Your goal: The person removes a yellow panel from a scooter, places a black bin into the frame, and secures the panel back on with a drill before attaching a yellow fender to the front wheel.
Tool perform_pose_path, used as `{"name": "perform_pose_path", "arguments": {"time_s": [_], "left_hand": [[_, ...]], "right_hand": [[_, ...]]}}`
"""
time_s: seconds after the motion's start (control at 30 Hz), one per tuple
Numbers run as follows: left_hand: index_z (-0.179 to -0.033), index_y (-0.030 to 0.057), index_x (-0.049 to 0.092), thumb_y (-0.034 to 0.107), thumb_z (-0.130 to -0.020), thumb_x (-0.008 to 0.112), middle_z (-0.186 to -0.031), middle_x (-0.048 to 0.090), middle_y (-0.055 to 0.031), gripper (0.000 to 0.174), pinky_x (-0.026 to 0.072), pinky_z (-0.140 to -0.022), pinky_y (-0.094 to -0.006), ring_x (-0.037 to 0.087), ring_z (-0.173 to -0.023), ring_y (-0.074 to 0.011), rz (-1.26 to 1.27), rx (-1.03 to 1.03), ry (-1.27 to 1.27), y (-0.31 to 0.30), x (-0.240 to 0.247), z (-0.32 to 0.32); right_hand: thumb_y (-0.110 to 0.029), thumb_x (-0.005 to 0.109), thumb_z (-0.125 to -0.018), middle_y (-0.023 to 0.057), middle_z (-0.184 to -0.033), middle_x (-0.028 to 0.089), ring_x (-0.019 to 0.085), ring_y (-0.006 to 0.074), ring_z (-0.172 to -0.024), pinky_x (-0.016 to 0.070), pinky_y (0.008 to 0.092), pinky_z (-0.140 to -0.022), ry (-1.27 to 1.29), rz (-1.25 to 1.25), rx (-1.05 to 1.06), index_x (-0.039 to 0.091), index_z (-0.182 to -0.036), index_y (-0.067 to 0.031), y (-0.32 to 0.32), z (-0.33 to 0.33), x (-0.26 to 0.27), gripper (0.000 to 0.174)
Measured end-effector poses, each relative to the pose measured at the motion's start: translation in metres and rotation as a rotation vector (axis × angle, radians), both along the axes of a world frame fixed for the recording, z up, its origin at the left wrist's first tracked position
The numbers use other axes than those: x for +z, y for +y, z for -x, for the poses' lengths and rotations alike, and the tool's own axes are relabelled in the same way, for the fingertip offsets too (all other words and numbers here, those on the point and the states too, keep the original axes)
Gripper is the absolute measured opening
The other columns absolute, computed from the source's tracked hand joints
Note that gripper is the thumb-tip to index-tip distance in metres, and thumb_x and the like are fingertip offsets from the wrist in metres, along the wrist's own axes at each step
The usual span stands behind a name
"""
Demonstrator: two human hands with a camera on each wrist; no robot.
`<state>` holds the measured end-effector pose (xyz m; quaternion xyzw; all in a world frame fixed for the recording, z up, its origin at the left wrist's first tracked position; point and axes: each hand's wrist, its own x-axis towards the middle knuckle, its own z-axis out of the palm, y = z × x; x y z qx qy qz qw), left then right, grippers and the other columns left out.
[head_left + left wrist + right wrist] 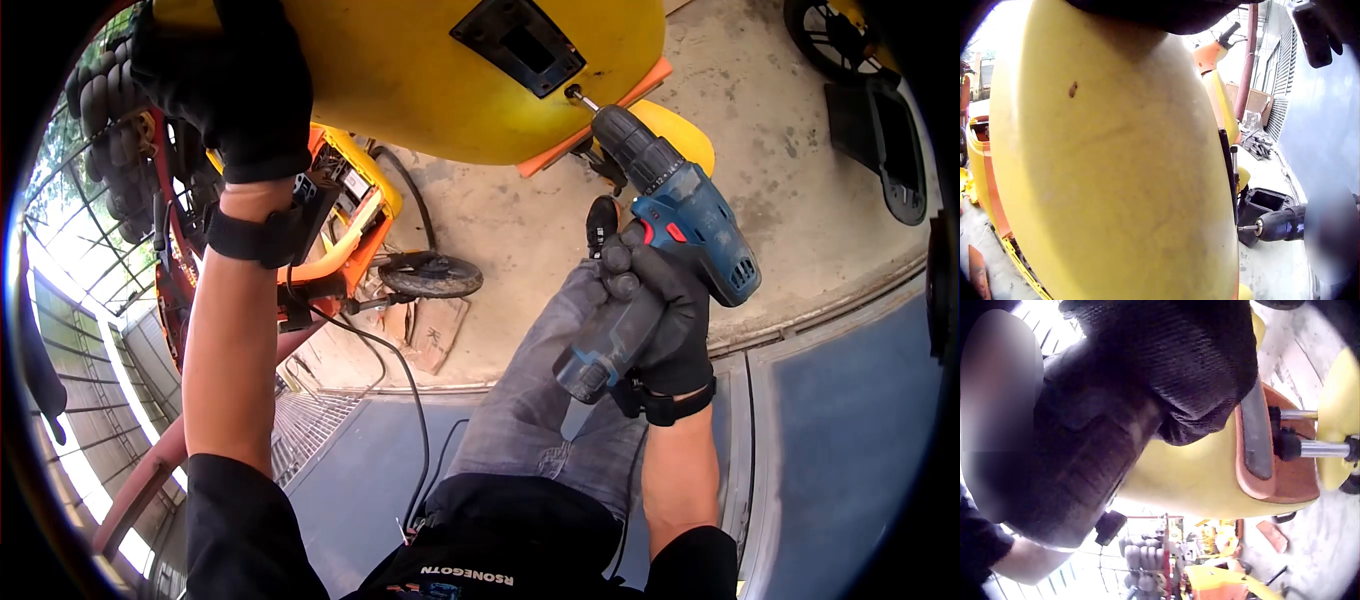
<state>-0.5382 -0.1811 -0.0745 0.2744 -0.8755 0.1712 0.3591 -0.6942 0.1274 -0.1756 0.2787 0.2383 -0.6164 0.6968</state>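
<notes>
In the head view, my gloved right hand grips a blue and black cordless drill by its handle. The drill's bit meets the lower edge of a yellow scooter body panel, close beside a black plastic bracket. From the left wrist, the bit points at the right edge of that panel. My gloved left hand lies against the panel's upper left; its fingertips are hidden. The right wrist view shows the dark glove around the drill and two fork tubes below the panel.
Another yellow and orange scooter stands partly stripped on the left, by a hanging black cable. At the upper right are a wheel and a black plastic part. A metal grille lies near the blue floor.
</notes>
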Motion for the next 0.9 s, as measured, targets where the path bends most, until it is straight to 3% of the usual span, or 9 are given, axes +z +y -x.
{"name": "perform_pose_path", "arguments": {"time_s": [0.07,0.17,0.27,0.43,0.53,0.57,0.63,0.7,0.9], "left_hand": [[-0.093,0.0018,0.049,0.012,-0.082,0.069,-0.09,0.05,-0.008,0.025,0.0423,-0.076,-0.0351,0.052,-0.084,-0.0239,0.077,0.04,-0.06,-0.001,0.003,0.0],[-0.093,0.0019,0.049,0.019,-0.084,0.07,-0.089,0.05,-0.0075,0.029,0.0422,-0.074,-0.0336,0.052,-0.083,-0.0231,0.137,0.135,-0.124,-0.001,0.006,0.002],[-0.093,0.002,0.048,0.025,-0.086,0.069,-0.088,0.05,-0.0077,0.032,0.042,-0.073,-0.033,0.052,-0.082,-0.0218,0.11,0.122,-0.129,-0.002,0.01,0.004],[-0.091,0.0024,0.049,0.026,-0.088,0.067,-0.085,0.051,-0.0069,0.029,0.0422,-0.069,-0.0336,0.052,-0.08,-0.0192,0.109,0.029,-0.041,0.002,0.009,0.002],[-0.091,0.0025,0.049,0.028,-0.088,0.067,-0.082,0.052,-0.0062,0.032,0.0421,-0.066,-0.0338,0.053,-0.08,-0.0191,-0.082,0.146,-0.229,0.014,0.012,0.016],[-0.09,0.003,0.049,0.03,-0.088,0.067,-0.081,0.051,-0.0062,0.033,0.0415,-0.067,-0.0347,0.052,-0.079,-0.0204,-0.243,0.001,0.0,0.017,0.002,0.022],[-0.089,0.0034,0.049,0.032,-0.088,0.066,-0.079,0.05,-0.0062,0.034,0.0408,-0.068,-0.0357,0.052,-0.079,-0.0216,-0.398,-0.15,0.239,0.012,-0.001,0.021],[-0.088,0.0038,0.049,0.035,-0.088,0.065,-0.077,0.049,-0.0065,0.035,0.0395,-0.071,-0.0382,0.05,-0.076,-0.0239,0.198,0.121,-0.2,-0.002,0.012,0.003],[-0.09,0.004,0.048,0.035,-0.086,0.067,-0.082,0.049,-0.0079,0.037,0.0393,-0.073,-0.0387,0.049,-0.076,-0.0238,0.305,0.113,-0.247,-0.008,0.015,0.003]], "right_hand": [[-0.006,0.059,-0.086,0.013,-0.093,0.058,0.058,0.0132,-0.071,0.0507,0.0324,-0.071,-0.159,0.051,-0.086,0.052,-0.109,-0.0004,0.0,0.001,0.0,0.025],[-0.006,0.059,-0.085,0.0154,-0.099,0.059,0.061,0.0154,-0.074,0.0516,0.0339,-0.075,0.029,-0.04,-0.051,0.051,-0.114,0.0005,-0.009,-0.005,0.012,0.031],[-0.006,0.06,-0.084,0.0167,-0.105,0.059,0.062,0.0179,-0.078,0.0521,0.0353,-0.077,-0.068,0.009,-0.069,0.049,-0.119,0.001,-0.008,-0.012,0.012,0.037],[-0.004,0.056,-0.087,0.0075,-0.091,0.054,0.054,0.0126,-0.07,0.0491,0.0357,-0.075,-0.141,-0.043,-0.173,0.05,-0.107,-0.0048,-0.012,-0.02,0.032,0.02],[-0.004,0.058,-0.086,0.0062,-0.091,0.053,0.054,0.0125,-0.072,0.0493,0.0345,-0.072,-0.199,-0.032,-0.208,0.05,-0.105,-0.0052,-0.013,-0.023,0.028,0.021],[-0.003,0.062,-0.084,0.0054,-0.091,0.053,0.055,0.0128,-0.073,0.0494,0.0327,-0.069,0.156,-0.093,-0.025,0.051,-0.104,-0.0044,-0.017,-0.025,0.033,0.022],[-0.002,0.064,-0.082,0.0064,-0.095,0.054,0.056,0.0153,-0.074,0.0505,0.0318,-0.068,0.164,-0.096,-0.076,0.052,-0.103,-0.0025,-0.019,-0.033,0.034,0.025],[-0.002,0.064,-0.082,0.0075,-0.097,0.054,0.056,0.0161,-0.074,0.0509,0.0321,-0.069,0.119,-0.115,-0.126,0.051,-0.104,-0.0018,-0.016,-0.035,0.024,0.025],[0.001,0.059,-0.084,0.0069,-0.098,0.056,0.054,0.0123,-0.072,0.0485,0.0316,-0.073,0.315,-0.033,0.002,0.045,-0.119,-0.0036,-0.015,-0.022,0.02,0.039]]}}
